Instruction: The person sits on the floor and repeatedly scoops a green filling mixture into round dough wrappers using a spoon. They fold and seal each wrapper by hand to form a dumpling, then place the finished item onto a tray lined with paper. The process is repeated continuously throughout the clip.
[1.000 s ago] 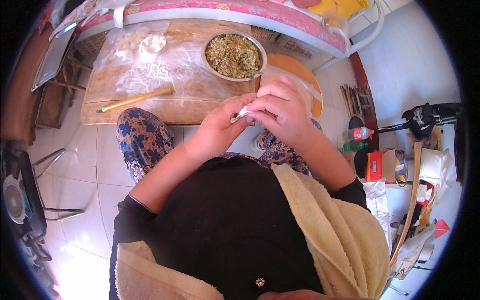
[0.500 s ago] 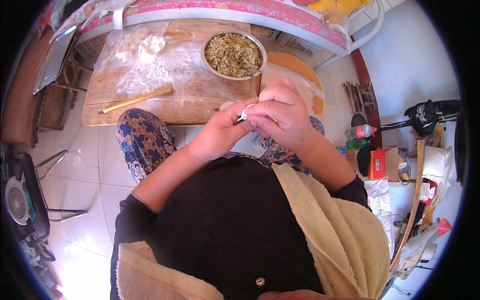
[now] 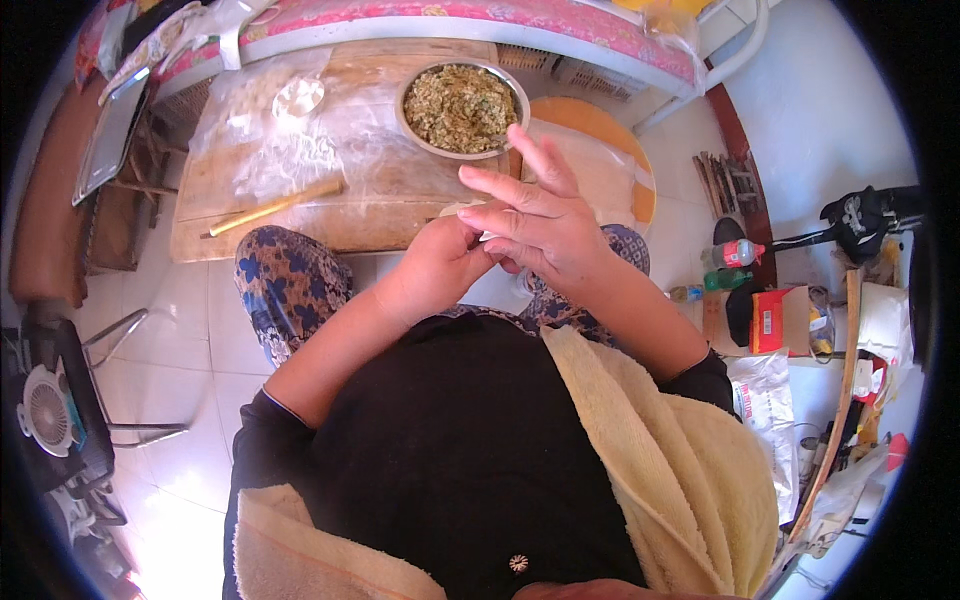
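Observation:
Above the table's near edge my two hands meet over a small white dough dumpling (image 3: 487, 236), mostly hidden by my fingers. My left hand (image 3: 440, 258) is closed round it. My right hand (image 3: 545, 222) has its fingers spread and lifted, with its thumb beside the dough. Just beyond the hands, a steel bowl (image 3: 402, 112) of chopped greenish-brown filling (image 3: 460, 108) stands on the wooden table. Pale, flat dough (image 3: 458, 208) shows in part behind my left hand. A yellowish rolling pin (image 3: 277, 207) lies at the table's near left.
The wooden table (image 3: 390, 215) carries floured plastic sheeting (image 3: 330, 130) and a small dish of white flour (image 3: 299, 98). A round yellow stool (image 3: 645, 185) bears a pale board or cloth. Bottles (image 3: 735, 254) and a red box (image 3: 768, 320) stand right; a fan (image 3: 48, 410) is at left.
The fingers of my right hand have come off the dough and spread upward. My left hand keeps its hold on the dumpling. The view has shifted slightly.

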Motion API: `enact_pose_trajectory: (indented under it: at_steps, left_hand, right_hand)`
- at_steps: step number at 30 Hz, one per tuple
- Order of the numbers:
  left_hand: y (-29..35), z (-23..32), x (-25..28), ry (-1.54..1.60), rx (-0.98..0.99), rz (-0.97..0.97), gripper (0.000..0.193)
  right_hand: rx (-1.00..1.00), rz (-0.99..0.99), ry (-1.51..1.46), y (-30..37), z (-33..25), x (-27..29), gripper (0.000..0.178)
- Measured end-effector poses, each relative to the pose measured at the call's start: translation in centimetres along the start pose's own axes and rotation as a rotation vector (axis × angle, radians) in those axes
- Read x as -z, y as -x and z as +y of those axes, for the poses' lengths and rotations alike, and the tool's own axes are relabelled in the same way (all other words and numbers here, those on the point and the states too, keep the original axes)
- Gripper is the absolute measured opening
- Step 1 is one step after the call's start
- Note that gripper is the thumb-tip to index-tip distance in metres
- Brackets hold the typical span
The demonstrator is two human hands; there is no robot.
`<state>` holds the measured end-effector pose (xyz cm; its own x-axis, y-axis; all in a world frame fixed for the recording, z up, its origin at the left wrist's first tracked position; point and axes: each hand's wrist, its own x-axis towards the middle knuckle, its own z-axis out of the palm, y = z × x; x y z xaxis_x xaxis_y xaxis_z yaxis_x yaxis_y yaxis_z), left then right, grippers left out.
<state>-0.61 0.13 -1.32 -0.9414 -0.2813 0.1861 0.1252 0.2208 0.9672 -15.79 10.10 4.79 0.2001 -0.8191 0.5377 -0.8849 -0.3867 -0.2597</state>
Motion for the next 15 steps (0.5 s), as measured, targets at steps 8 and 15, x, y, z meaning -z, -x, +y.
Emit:
enact_pose_trajectory:
  at_steps: [8,15]
  left_hand:
    - [-2.1,-1.3,-1.4,0.323,0.311,-0.039,0.042]
    - [-3.3,-3.3,0.8,0.26,0.538,0.224,0.039]
  right_hand:
    - [-0.519,0.3,-0.853,6.2,4.3,-0.3,0.017]
    - [-0.938,1.055,-1.13,19.9,15.5,4.3,0.021]
